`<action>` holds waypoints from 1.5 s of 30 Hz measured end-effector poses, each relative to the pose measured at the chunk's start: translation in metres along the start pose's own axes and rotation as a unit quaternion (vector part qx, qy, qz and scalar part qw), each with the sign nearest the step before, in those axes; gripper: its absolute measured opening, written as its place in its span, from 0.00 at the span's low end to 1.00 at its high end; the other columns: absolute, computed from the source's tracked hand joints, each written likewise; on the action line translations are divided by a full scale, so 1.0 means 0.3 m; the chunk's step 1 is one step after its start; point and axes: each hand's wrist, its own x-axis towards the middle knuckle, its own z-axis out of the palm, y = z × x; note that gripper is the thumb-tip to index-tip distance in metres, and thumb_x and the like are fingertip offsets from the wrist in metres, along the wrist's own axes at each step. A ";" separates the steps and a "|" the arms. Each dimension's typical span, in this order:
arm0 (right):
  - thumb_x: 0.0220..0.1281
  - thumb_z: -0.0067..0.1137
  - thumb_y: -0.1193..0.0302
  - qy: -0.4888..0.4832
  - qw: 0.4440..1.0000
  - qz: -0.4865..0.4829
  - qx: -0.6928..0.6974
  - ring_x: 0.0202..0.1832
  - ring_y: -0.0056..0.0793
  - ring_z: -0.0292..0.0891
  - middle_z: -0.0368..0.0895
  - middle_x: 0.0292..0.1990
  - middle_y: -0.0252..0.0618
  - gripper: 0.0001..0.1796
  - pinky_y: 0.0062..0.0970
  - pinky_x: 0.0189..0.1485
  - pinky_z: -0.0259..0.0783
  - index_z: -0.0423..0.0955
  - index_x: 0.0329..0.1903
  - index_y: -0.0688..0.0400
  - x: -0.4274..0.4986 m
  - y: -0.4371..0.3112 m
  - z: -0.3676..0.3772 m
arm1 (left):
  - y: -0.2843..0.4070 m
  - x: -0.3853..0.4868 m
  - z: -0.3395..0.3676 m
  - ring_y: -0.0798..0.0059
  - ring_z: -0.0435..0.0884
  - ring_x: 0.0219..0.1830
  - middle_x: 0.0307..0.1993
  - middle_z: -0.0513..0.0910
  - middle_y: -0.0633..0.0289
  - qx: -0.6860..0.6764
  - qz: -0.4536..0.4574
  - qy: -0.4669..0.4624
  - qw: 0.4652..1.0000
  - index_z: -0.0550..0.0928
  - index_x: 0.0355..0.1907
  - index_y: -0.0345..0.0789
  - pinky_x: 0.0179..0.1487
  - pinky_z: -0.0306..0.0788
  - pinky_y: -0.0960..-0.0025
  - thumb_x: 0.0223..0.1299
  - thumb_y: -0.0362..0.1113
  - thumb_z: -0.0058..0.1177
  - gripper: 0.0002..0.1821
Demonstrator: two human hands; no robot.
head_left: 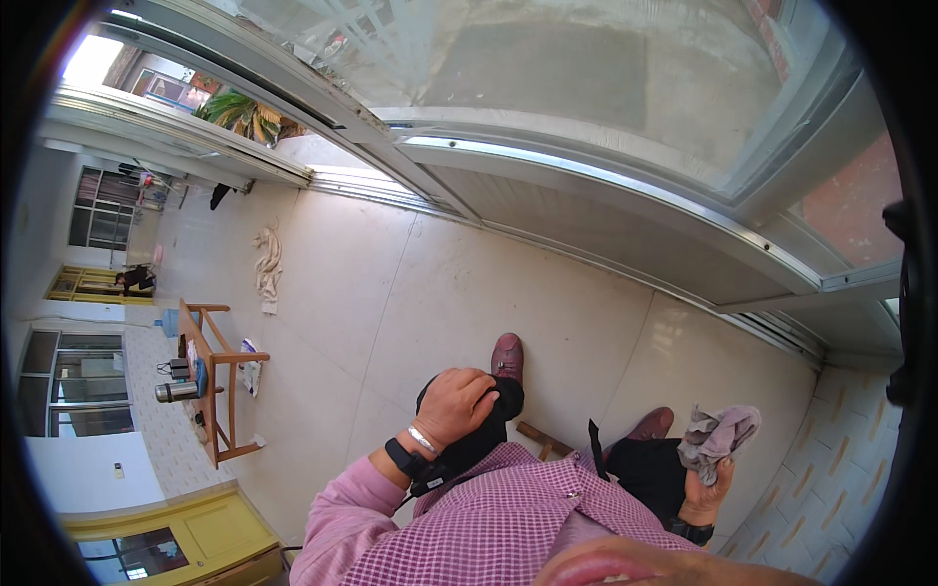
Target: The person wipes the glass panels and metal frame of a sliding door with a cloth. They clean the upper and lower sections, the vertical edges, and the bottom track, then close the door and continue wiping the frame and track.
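Observation:
My left hand [456,404], with a silver bracelet and a black wristband, rests loosely curled on the knee of my black trousers [476,439]. It holds nothing. On the right, my right hand [709,489] grips a crumpled greyish-pink cloth [719,439] beside my other leg; some of its fingers are hidden by the cloth. Both feet wear dark red shoes [507,355] on the pale tiled floor [440,293]. Part of a wooden stool [544,438] shows between my legs, below a checked pink garment [498,513].
A metal-framed sliding glass door [623,205] spans the top and right. A beige cloth [268,267] lies on the floor at left, near a wooden table [220,357] bearing a steel flask [176,392]. A person [135,278] in dark clothes is far off. A tiled wall [828,469] stands right.

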 end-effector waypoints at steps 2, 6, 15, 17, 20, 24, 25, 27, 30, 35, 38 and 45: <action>0.59 0.64 0.57 0.011 1.000 0.006 0.013 0.70 0.45 0.62 0.67 0.68 0.40 0.43 0.53 0.72 0.55 0.56 0.74 0.56 0.001 0.000 0.007 | 0.003 0.003 -0.002 0.61 0.81 0.36 0.36 0.83 0.61 0.003 -0.002 0.000 1.000 0.82 0.36 0.36 0.41 0.75 0.62 0.53 0.34 0.63 0.08; 0.58 0.65 0.55 0.016 0.996 0.034 0.079 0.70 0.43 0.62 0.67 0.69 0.38 0.44 0.49 0.74 0.53 0.57 0.73 0.56 0.006 -0.011 0.034 | 0.008 0.004 -0.002 0.61 0.81 0.36 0.36 0.83 0.61 0.003 -0.001 0.003 1.000 0.82 0.36 0.36 0.41 0.75 0.62 0.53 0.34 0.63 0.08; 0.59 0.64 0.51 0.012 0.997 0.007 0.074 0.70 0.44 0.62 0.68 0.69 0.40 0.44 0.47 0.73 0.55 0.58 0.73 0.55 0.026 -0.025 0.101 | 0.017 -0.016 0.004 0.61 0.81 0.36 0.36 0.82 0.60 -0.010 0.019 0.021 1.000 0.82 0.37 0.36 0.42 0.75 0.62 0.55 0.34 0.62 0.08; 0.59 0.63 0.52 0.009 0.998 -0.001 0.069 0.70 0.44 0.62 0.68 0.68 0.40 0.43 0.47 0.73 0.55 0.59 0.73 0.55 0.033 -0.024 0.106 | 0.018 -0.029 0.006 0.60 0.81 0.36 0.36 0.82 0.60 -0.008 0.024 0.017 1.000 0.82 0.37 0.36 0.42 0.74 0.62 0.55 0.35 0.62 0.08; 0.61 0.62 0.56 -0.035 0.997 -0.006 0.076 0.70 0.43 0.63 0.68 0.69 0.39 0.40 0.46 0.72 0.57 0.60 0.73 0.54 0.043 -0.026 0.104 | 0.015 -0.053 0.013 0.59 0.80 0.36 0.35 0.81 0.59 -0.010 0.036 0.036 0.999 0.81 0.36 0.36 0.42 0.74 0.61 0.57 0.36 0.60 0.07; 0.62 0.62 0.57 -0.031 0.998 -0.009 0.058 0.68 0.43 0.66 0.70 0.67 0.40 0.39 0.48 0.69 0.63 0.60 0.72 0.54 0.055 -0.033 0.093 | 0.001 -0.093 0.018 0.58 0.80 0.36 0.34 0.80 0.58 -0.035 0.044 0.054 0.997 0.81 0.35 0.36 0.42 0.74 0.60 0.58 0.36 0.59 0.07; 0.62 0.62 0.57 -0.025 0.998 -0.014 0.056 0.67 0.42 0.67 0.70 0.67 0.40 0.38 0.48 0.68 0.64 0.61 0.72 0.54 0.057 -0.035 0.091 | -0.004 -0.102 0.019 0.58 0.80 0.36 0.34 0.80 0.58 -0.040 0.046 0.065 0.996 0.81 0.35 0.36 0.42 0.74 0.60 0.58 0.36 0.58 0.07; 0.62 0.62 0.56 0.000 0.999 -0.008 0.052 0.66 0.42 0.68 0.71 0.66 0.40 0.37 0.49 0.66 0.66 0.62 0.71 0.53 0.067 -0.037 0.089 | -0.016 -0.119 0.018 0.58 0.81 0.36 0.34 0.81 0.59 -0.058 0.039 0.067 0.995 0.81 0.35 0.36 0.41 0.75 0.61 0.59 0.36 0.58 0.06; 0.63 0.60 0.56 -0.017 0.999 0.011 0.050 0.65 0.41 0.70 0.73 0.65 0.38 0.34 0.50 0.65 0.67 0.65 0.70 0.52 0.088 -0.035 0.091 | -0.034 -0.138 0.016 0.59 0.81 0.35 0.34 0.82 0.58 -0.117 0.041 0.091 0.988 0.82 0.34 0.35 0.39 0.75 0.63 0.60 0.35 0.58 0.06; 0.64 0.60 0.56 -0.026 1.000 0.012 0.012 0.65 0.40 0.70 0.74 0.64 0.37 0.33 0.50 0.66 0.67 0.66 0.69 0.52 0.119 -0.031 0.106 | -0.053 -0.144 0.013 0.64 0.82 0.33 0.34 0.83 0.57 -0.240 -0.014 0.109 0.964 0.83 0.37 0.32 0.38 0.75 0.69 0.61 0.32 0.58 0.06; 0.64 0.59 0.55 0.003 0.999 0.028 0.022 0.65 0.40 0.70 0.74 0.64 0.37 0.32 0.48 0.66 0.68 0.67 0.68 0.52 0.128 -0.034 0.114 | -0.053 -0.131 0.003 0.70 0.83 0.34 0.34 0.84 0.58 -0.303 -0.017 0.149 0.941 0.83 0.38 0.31 0.39 0.75 0.71 0.62 0.32 0.58 0.06; 0.64 0.59 0.56 -0.010 0.999 0.034 0.023 0.64 0.41 0.71 0.75 0.62 0.38 0.31 0.48 0.66 0.68 0.68 0.67 0.54 0.140 -0.031 0.105 | -0.020 -0.072 -0.027 0.79 0.79 0.32 0.31 0.82 0.63 -0.372 -0.020 0.204 0.905 0.83 0.38 0.31 0.39 0.73 0.75 0.64 0.33 0.58 0.07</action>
